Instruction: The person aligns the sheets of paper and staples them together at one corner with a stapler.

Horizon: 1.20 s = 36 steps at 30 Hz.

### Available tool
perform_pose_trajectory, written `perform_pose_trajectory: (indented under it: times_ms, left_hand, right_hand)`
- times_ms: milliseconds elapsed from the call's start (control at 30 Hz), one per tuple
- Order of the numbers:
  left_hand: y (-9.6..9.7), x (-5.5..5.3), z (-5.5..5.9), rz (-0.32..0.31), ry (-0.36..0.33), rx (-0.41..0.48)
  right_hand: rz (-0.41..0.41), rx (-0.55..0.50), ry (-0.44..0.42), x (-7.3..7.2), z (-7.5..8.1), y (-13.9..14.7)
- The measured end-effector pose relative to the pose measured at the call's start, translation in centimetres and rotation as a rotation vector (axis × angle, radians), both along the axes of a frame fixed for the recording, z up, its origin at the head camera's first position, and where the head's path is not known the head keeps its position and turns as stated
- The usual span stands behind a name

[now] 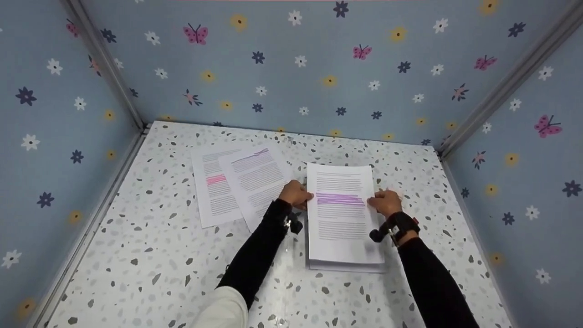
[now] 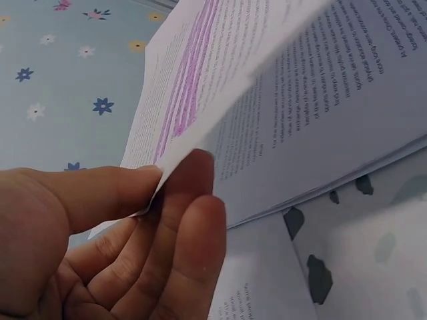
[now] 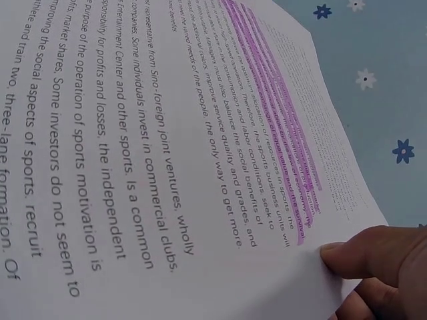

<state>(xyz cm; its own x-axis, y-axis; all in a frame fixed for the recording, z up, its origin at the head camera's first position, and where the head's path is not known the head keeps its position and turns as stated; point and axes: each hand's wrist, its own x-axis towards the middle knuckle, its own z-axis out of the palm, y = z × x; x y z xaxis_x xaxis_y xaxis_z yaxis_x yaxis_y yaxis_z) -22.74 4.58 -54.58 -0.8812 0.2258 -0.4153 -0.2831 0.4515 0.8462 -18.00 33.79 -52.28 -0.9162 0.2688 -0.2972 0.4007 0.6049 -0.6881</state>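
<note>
A printed sheet of paper with purple highlighter strokes across its upper middle is held up by both hands over a stack of paper. At its left edge, my left hand pinches it between thumb and fingers. The left wrist view shows the sheet's edge in that pinch and the printed page of the stack beneath. My right hand pinches the opposite edge, the thumb on top beside the purple strokes and the fingers under the sheet.
Left of the stack lie two overlapping printed sheets: one with a pink highlighted block, the other with a purple line near its top. The speckled white table is bounded by blue flowered panels at the back and sides.
</note>
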Motion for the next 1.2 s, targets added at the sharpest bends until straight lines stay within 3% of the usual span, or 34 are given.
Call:
perform_pose_trajectory:
  times_ms: [200,400,600,900,1200]
  left_hand:
    - [0.7,0.2,-1.6,0.024,-0.021,-0.005]
    - [1.0,0.6,-2.1,0.002,-0.01,-0.047]
    - [1.1,0.9,-2.3,-0.005,0.01,-0.053]
    - [1.2,1.4,-2.2,-0.016,0.003,-0.068]
    - [1.4,1.2,-2.5,-0.077,0.036,-0.165]
  right_hand:
    - [0.011,0.092,0.034,0.1,-1.2,0.3]
    - [0.016,0.144,0.034,0.1,-1.8,0.6]
    - [-0.01,0.13,0.0,0.0,-2.5,1.1]
    - [0.004,0.129,0.037,0.0,-3.6,1.5]
    - [-0.001,0.181,0.013,0.5,-3.5,0.9]
